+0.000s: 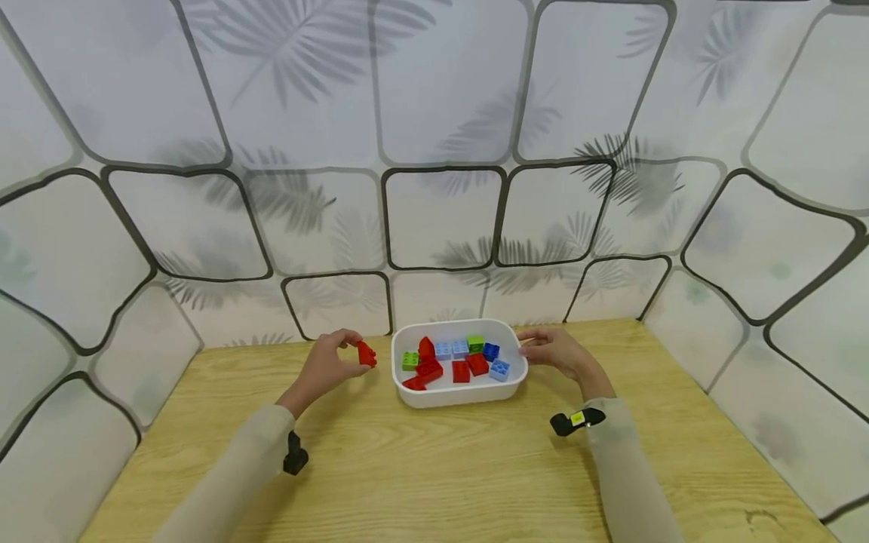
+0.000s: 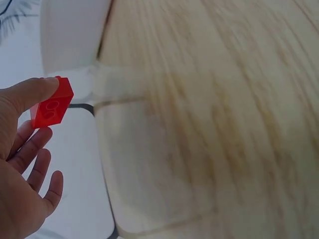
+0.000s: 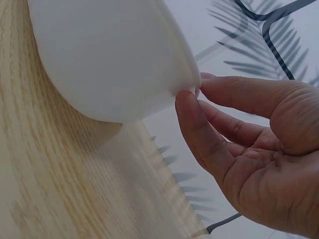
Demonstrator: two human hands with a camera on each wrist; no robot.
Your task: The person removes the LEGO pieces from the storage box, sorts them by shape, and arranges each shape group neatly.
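Observation:
My left hand [image 1: 327, 368] pinches a red toy brick [image 2: 56, 105] between thumb and fingertips, left of a white plastic tub [image 1: 451, 398]. In the left wrist view the brick has a slanted side, and the other fingers are loosely bent below it. At the tub's right end, my right hand [image 1: 558, 354] grips the rim between thumb and index finger, as the right wrist view shows. Inside the tub lie several red bricks [image 1: 461, 371], light blue bricks [image 1: 499, 369], a dark blue brick [image 1: 491, 351] and two green bricks [image 1: 410, 360].
The tub stands on a wood-grain table [image 1: 434, 467] near its back edge. Behind and at both sides rises a pale curtain-like wall [image 1: 441, 219] with dark outlines and leaf prints. A black wrist device [image 1: 295, 454] sits at the left sleeve, another [image 1: 577, 421] at the right.

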